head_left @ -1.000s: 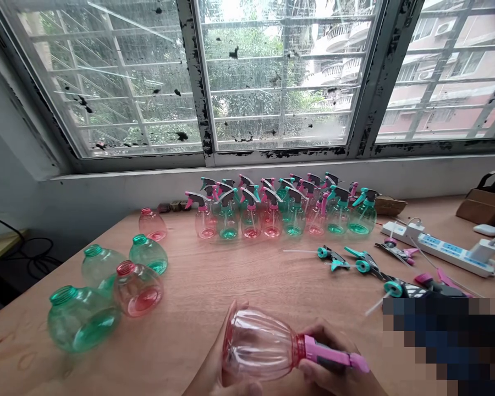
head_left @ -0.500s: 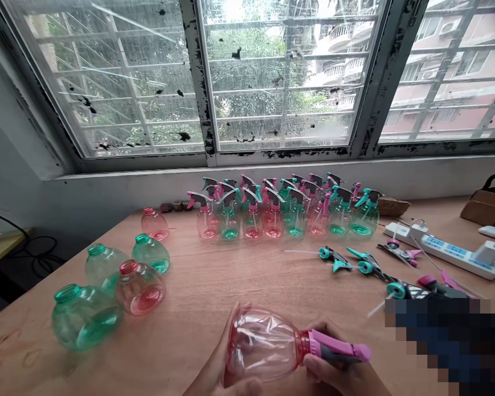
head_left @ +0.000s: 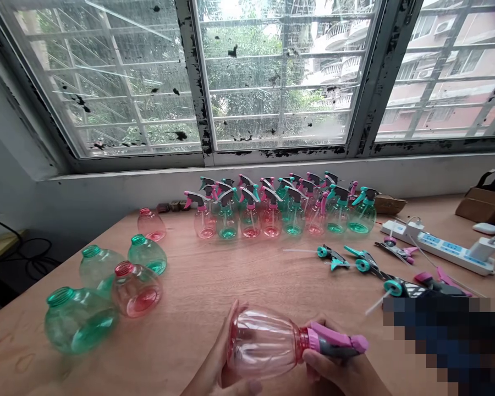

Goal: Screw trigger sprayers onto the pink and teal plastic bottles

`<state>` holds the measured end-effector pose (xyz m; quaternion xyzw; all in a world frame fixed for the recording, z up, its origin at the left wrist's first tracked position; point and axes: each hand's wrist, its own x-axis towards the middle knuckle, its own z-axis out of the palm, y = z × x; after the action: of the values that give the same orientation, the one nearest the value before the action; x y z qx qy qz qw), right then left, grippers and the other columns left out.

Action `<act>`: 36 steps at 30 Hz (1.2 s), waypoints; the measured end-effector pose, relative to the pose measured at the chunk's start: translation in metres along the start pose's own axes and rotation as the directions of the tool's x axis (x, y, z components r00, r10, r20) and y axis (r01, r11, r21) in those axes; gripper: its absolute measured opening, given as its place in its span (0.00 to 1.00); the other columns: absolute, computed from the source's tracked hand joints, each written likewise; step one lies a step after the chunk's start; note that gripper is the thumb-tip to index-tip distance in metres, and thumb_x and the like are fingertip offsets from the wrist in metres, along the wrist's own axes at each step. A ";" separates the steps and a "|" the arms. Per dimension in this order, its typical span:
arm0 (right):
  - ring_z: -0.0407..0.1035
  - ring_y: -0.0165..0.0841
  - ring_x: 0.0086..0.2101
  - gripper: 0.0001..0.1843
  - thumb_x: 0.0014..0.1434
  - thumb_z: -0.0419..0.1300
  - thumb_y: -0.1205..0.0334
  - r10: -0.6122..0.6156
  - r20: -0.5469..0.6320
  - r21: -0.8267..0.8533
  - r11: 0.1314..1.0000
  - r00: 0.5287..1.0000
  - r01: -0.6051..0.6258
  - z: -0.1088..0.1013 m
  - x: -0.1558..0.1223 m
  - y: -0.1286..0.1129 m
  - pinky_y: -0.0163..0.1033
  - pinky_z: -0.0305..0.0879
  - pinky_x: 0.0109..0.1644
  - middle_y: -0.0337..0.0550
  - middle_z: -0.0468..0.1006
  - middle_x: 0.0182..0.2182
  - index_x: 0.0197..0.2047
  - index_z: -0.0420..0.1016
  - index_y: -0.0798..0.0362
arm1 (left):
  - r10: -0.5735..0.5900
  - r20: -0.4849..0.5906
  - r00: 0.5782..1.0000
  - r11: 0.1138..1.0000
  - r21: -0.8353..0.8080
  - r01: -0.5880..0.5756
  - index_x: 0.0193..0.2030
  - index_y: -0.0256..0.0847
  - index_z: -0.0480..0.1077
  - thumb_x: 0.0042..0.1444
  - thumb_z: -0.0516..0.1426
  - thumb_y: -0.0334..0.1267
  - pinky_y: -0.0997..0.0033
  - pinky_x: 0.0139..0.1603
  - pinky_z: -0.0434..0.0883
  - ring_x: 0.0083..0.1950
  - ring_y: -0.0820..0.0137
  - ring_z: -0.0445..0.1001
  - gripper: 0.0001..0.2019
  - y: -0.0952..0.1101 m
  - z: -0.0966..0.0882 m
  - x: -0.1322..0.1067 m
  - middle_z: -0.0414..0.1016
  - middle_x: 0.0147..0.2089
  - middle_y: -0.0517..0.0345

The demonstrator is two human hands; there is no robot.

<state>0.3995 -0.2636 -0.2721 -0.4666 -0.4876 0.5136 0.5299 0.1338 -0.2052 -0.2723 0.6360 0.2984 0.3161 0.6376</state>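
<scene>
A pink transparent spray bottle (head_left: 264, 342) lies on its side between my hands, low in the view, with its neck to the right. My left hand (head_left: 214, 360) is wrapped around the bottle's base. At the neck, my right hand (head_left: 334, 368) grips the pink and black spray head (head_left: 334, 342), which sits on the bottle's mouth. Whether the head is fully screwed down cannot be seen. Several open bottles without heads stand to the left, among them a green bottle (head_left: 82, 322) and a pink bottle (head_left: 138, 291).
Rows of bottles with spray heads (head_left: 292, 217) stand along the window wall. Loose spray heads (head_left: 369, 264) with tubes lie at the right, near a white power strip (head_left: 449, 250). A cardboard box (head_left: 484, 203) sits at the back right. A pixelated patch covers the lower right.
The view has shifted slightly, so the table things sit a little further left. Both hands keep their hold on the bottle and its spray head, nearly in place.
</scene>
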 end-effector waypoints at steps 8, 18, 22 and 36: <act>0.70 0.31 0.21 0.18 0.55 0.70 0.45 -0.002 -0.004 0.012 1.000 1.000 0.002 0.000 0.001 0.006 0.35 0.63 0.25 0.38 0.79 0.20 0.33 0.75 0.52 | 0.083 0.043 0.996 0.996 -0.041 -0.081 0.76 0.58 0.37 0.58 0.65 0.49 0.49 0.74 0.51 0.73 0.49 0.57 0.49 0.001 0.001 0.004 0.49 0.78 0.54; 0.73 0.33 0.22 0.23 0.53 0.70 0.42 0.015 -0.091 0.121 0.993 0.996 -0.004 0.005 0.000 0.003 0.37 0.69 0.28 0.41 0.82 0.23 0.37 0.77 0.53 | 0.053 -0.010 0.999 0.999 0.001 -0.053 0.76 0.60 0.35 0.63 0.61 0.46 0.54 0.77 0.35 0.79 0.56 0.42 0.45 0.002 0.004 0.002 0.41 0.80 0.64; 0.71 0.32 0.21 0.20 0.53 0.71 0.44 0.002 -0.047 0.061 0.998 0.999 0.000 0.005 0.000 -0.001 0.36 0.65 0.26 0.38 0.78 0.21 0.33 0.74 0.52 | 0.004 -0.012 1.000 1.000 -0.025 -0.005 0.76 0.59 0.33 0.57 0.66 0.48 0.53 0.77 0.36 0.79 0.53 0.43 0.52 0.005 0.003 0.001 0.45 0.79 0.61; 0.70 0.32 0.21 0.20 0.55 0.69 0.43 -0.005 -0.023 0.019 1.000 1.000 0.005 0.001 0.001 0.003 0.37 0.65 0.27 0.38 0.78 0.20 0.34 0.76 0.53 | 0.046 0.000 0.999 0.998 -0.047 -0.046 0.76 0.58 0.30 0.58 0.65 0.50 0.52 0.75 0.50 0.71 0.52 0.61 0.52 0.001 0.003 0.001 0.44 0.79 0.54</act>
<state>0.3979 -0.2622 -0.2754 -0.4661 -0.4779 0.5116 0.5410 0.1367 -0.2059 -0.2713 0.6277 0.2757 0.3372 0.6452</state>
